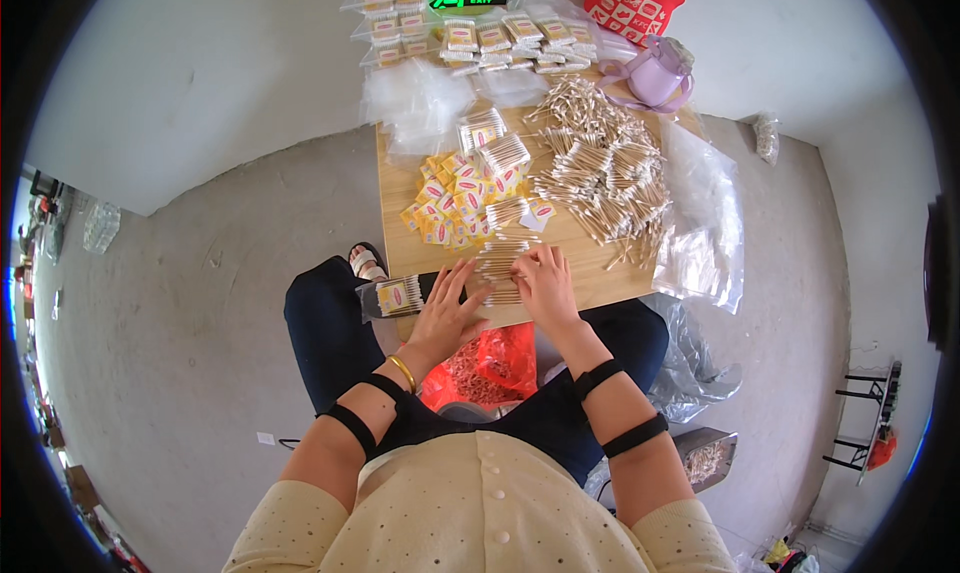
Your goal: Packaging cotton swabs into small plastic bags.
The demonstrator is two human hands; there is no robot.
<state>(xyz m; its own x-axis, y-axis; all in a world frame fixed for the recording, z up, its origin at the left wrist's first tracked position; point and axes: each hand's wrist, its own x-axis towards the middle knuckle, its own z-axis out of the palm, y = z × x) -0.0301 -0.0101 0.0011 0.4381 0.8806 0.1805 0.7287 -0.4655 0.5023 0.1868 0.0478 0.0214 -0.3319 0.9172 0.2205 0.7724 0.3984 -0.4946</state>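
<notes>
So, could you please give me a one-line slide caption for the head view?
Both hands, left hand and right hand, gather a row of cotton swabs on a wooden table beside yellow labels.

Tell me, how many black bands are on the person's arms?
4. Two cross the left forearm, one near the gold bangle and one closer to the elbow. Two cross the right forearm, one by the wrist and one higher up. None seem hidden.
</notes>
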